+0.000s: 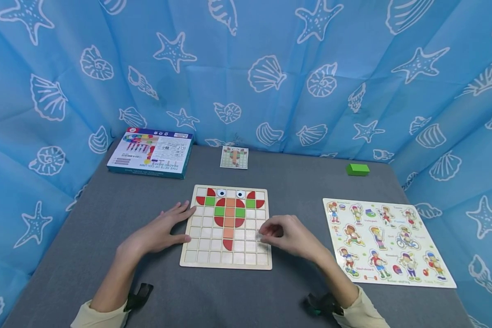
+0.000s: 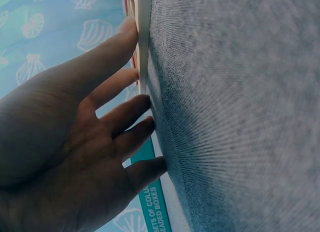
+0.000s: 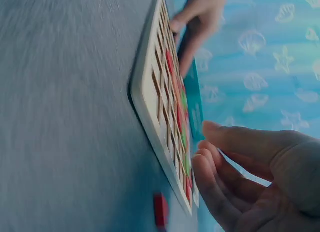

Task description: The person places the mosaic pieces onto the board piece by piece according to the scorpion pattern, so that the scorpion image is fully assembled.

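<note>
A square wooden grid board (image 1: 205,257) lies on the grey table. Red, green and orange tiles and two eye tiles form an animal-like figure on it. My left hand (image 1: 160,232) has its fingers spread along the board's left edge, thumb and index finger at the rim. In the left wrist view, that hand (image 2: 75,122) shows extended fingers and grips nothing. Over the board's right edge, my right hand (image 1: 291,237) hovers with loosely bent fingers. The right wrist view shows this hand (image 3: 250,177) with thumb apart from the fingers, nothing visible between them.
A small pattern card (image 1: 234,157) lies behind the board. At the back left is a flat boxed set (image 1: 151,152). A green block (image 1: 357,169) sits at the back right, and a sports figure puzzle (image 1: 387,243) lies at the right. A blurred red block (image 3: 160,210) appears beside the board.
</note>
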Tool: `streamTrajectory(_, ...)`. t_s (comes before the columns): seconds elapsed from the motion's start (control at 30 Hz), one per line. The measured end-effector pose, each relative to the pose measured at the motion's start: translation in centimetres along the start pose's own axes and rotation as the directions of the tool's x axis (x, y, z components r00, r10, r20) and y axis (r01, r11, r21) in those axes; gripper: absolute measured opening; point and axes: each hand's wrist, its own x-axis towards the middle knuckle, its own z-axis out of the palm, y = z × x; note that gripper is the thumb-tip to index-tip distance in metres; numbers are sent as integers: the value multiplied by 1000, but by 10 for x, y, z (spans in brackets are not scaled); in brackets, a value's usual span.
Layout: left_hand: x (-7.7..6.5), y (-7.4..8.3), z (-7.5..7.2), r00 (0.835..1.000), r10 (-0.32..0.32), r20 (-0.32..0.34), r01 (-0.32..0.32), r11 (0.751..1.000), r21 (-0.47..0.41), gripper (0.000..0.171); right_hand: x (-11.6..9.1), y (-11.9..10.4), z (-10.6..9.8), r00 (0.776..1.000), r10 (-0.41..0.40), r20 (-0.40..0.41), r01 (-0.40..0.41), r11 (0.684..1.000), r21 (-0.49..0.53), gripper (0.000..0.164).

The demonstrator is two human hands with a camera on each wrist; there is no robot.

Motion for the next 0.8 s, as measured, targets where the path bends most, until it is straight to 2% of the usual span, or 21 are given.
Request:
streamTrajectory(0.27,-1,1,-1,1000,8,2,-8,1000,-3,86,-20,22,-24,999,48,-21,-50,991,-123,16)
streamTrajectory(0.47,-2,1,-1,1000,13,-4,-13,1000,-6,86,-24,30,-25,997,67,-27,-71,983,-169,21)
streamTrajectory(0.8,-1,0,-1,1000,11,-3,-11,1000,-9,87,-25,32,-19,999,43,-14,-45,986,-160,11)
